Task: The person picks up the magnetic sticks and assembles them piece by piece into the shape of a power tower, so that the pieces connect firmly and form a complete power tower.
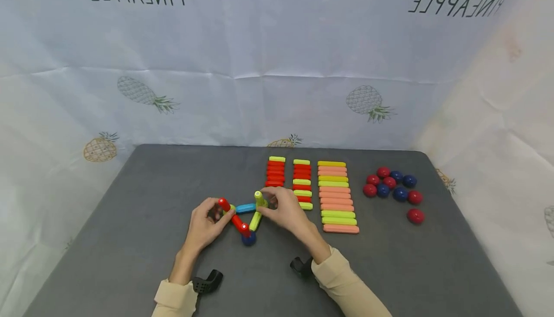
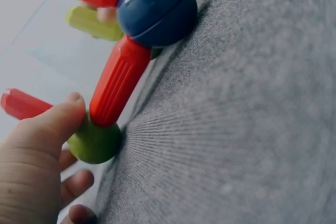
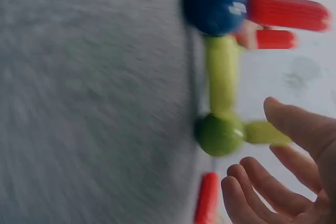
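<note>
A triangle of rods and balls lies on the table, with a blue ball [image 1: 248, 238] at its near corner and green balls at the far two. Its sides are a red rod [image 2: 118, 82], a blue rod [image 1: 245, 208] and a yellow-green rod [image 1: 256, 221]. Short rods stand up from all three balls. My left hand [image 1: 205, 225] holds the left green ball [image 2: 94, 145], its thumb beside the upright red rod [image 1: 223, 204]. Around the upright yellow-green rod [image 1: 258, 197] on the right green ball [image 3: 220, 136], my right hand [image 1: 287, 209] has its fingers spread and relaxed.
Short red and yellow-green rods [image 1: 275, 172] lie in two columns beyond my right hand. Beside them runs a column of longer pink and yellow rods [image 1: 335, 195]. Several red and blue balls [image 1: 400, 195] sit at the right of the grey table [image 1: 143, 211]. Printed cloth hangs behind.
</note>
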A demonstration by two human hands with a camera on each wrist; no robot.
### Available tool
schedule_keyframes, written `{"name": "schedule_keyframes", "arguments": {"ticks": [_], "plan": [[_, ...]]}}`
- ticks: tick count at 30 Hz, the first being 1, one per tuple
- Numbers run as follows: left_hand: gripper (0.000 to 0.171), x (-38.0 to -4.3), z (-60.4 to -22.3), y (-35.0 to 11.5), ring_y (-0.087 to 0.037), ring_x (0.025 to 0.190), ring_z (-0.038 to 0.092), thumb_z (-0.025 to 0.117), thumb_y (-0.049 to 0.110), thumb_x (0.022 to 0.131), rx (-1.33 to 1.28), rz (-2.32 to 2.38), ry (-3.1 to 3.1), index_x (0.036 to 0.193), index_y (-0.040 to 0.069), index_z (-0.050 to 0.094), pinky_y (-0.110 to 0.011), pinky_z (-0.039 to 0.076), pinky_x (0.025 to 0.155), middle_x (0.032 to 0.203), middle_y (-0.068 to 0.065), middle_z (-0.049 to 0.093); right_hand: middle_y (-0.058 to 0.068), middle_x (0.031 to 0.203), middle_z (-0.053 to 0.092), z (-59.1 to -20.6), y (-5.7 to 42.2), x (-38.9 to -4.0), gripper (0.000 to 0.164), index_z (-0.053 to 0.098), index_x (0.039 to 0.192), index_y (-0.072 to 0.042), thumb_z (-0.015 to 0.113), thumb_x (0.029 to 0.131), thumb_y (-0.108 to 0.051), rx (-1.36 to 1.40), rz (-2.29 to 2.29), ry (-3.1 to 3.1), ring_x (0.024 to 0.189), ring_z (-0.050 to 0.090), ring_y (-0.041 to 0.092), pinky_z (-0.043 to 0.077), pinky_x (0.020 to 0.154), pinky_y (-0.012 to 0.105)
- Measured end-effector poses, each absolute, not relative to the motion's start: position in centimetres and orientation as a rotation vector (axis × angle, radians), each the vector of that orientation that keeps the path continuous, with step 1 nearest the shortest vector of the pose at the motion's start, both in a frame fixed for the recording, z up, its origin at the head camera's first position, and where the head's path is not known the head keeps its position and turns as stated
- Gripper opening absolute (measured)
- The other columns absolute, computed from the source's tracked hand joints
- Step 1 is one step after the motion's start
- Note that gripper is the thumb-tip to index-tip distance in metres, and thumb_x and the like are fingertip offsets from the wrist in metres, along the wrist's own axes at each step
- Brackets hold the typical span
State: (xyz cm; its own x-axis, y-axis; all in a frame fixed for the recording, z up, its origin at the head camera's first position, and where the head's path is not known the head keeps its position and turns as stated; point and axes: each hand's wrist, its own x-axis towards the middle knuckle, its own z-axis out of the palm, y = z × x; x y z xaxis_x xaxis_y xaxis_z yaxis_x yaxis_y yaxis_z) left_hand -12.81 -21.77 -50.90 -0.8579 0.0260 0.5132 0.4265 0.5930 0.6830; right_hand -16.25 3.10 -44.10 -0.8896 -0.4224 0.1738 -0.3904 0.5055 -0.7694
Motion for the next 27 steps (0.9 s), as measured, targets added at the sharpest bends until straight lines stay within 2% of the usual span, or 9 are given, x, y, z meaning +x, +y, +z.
{"name": "schedule_keyframes", "arguments": {"ticks": [3,5,12,18,22,27], "plan": [[0.021,-12.8,-51.1,-21.8,-0.010,0.066,0.055,0.085,0.008,0.080,-0.406,-1.187,-2.330,0.097,0.014,0.074,-0.013,0.036,0.046,0.083,-0.003,0.068,0.011,0.105,0.077,-45.0,2.5,-16.6,0.031,0.075,0.116,-0.003,0.081,0.088,-0.015,-0.727,-1.300,2.724,0.082,0.068,0.019,0.058,0.073,0.026],[0.020,-12.8,-51.2,-21.8,-0.012,0.068,0.058,0.085,0.009,0.081,-0.412,-1.201,-2.326,0.099,0.012,0.076,-0.013,0.037,0.047,0.087,-0.003,0.071,0.011,0.103,0.077,-45.2,2.3,-16.7,0.027,0.076,0.113,-0.004,0.081,0.088,-0.013,-0.708,-1.315,2.739,0.081,0.069,0.019,0.058,0.073,0.025],[0.015,-12.9,-51.4,-21.6,-0.011,0.067,0.054,0.086,0.006,0.079,-0.396,-1.228,-2.309,0.093,0.010,0.080,-0.015,0.038,0.050,0.089,-0.003,0.072,0.013,0.102,0.078,-45.8,2.4,-16.8,0.024,0.077,0.111,-0.002,0.079,0.090,-0.013,-0.705,-1.374,2.736,0.080,0.072,0.021,0.058,0.070,0.025],[0.014,-13.0,-51.2,-21.6,-0.011,0.066,0.051,0.085,0.007,0.080,-0.409,-1.220,-2.326,0.093,0.008,0.080,-0.016,0.036,0.051,0.091,-0.002,0.071,0.016,0.108,0.077,-45.1,2.9,-16.7,0.034,0.074,0.119,0.000,0.080,0.088,-0.014,-0.695,-1.376,2.729,0.086,0.073,0.023,0.062,0.077,0.031],[0.016,-12.9,-51.1,-21.7,-0.011,0.066,0.052,0.085,0.007,0.080,-0.418,-1.211,-2.353,0.095,0.009,0.080,-0.017,0.036,0.051,0.092,-0.001,0.070,0.019,0.111,0.075,-42.7,5.8,-16.8,0.040,0.072,0.124,0.000,0.081,0.087,-0.012,-0.643,-1.432,2.758,0.094,0.072,0.029,0.062,0.085,0.040],[0.023,-12.9,-51.2,-21.7,-0.010,0.070,0.055,0.085,0.009,0.080,-0.429,-1.228,-2.406,0.101,0.010,0.078,-0.017,0.038,0.052,0.096,-0.002,0.071,0.022,0.114,0.073,-40.9,13.7,-18.6,0.034,0.073,0.121,0.001,0.079,0.090,-0.012,-0.443,-1.431,2.969,0.101,0.071,0.038,0.060,0.088,0.053]]}}
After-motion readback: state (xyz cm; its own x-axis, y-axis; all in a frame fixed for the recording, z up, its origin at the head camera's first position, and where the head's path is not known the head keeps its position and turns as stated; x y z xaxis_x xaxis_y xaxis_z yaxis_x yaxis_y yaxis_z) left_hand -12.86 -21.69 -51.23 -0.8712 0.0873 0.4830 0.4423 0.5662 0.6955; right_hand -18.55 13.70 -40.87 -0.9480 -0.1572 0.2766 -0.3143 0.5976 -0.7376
